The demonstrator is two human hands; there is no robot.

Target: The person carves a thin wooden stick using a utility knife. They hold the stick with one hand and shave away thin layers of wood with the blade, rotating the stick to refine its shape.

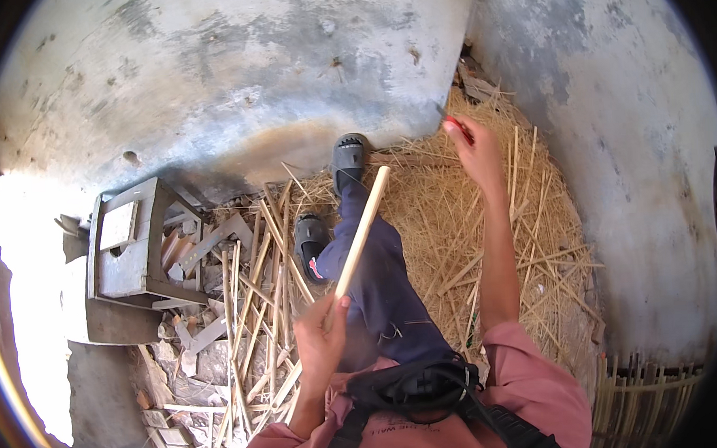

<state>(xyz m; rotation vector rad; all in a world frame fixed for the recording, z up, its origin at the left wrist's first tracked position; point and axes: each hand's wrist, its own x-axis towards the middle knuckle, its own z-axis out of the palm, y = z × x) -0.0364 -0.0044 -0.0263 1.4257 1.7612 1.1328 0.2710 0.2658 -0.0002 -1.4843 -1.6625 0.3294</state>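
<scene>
My left hand (320, 337) is closed around the lower end of a pale, peeled wooden stick (364, 229), which slants up and to the right over my legs. Out to the right and farther forward, my right hand (482, 154) grips a red-handled knife (456, 127). Its thin dark blade points up and to the left, slightly blurred, and is well apart from the stick. Dark trousers (390, 283) and black clogs (349, 155) show beneath the stick.
Straw-like shavings (431, 212) cover the floor ahead and to the right. Several long sticks (257, 302) lie in a heap at left, beside a grey wooden box (137, 248) and rubble. Worn walls (285, 65) close in ahead and at right. A slatted rack (647, 399) stands lower right.
</scene>
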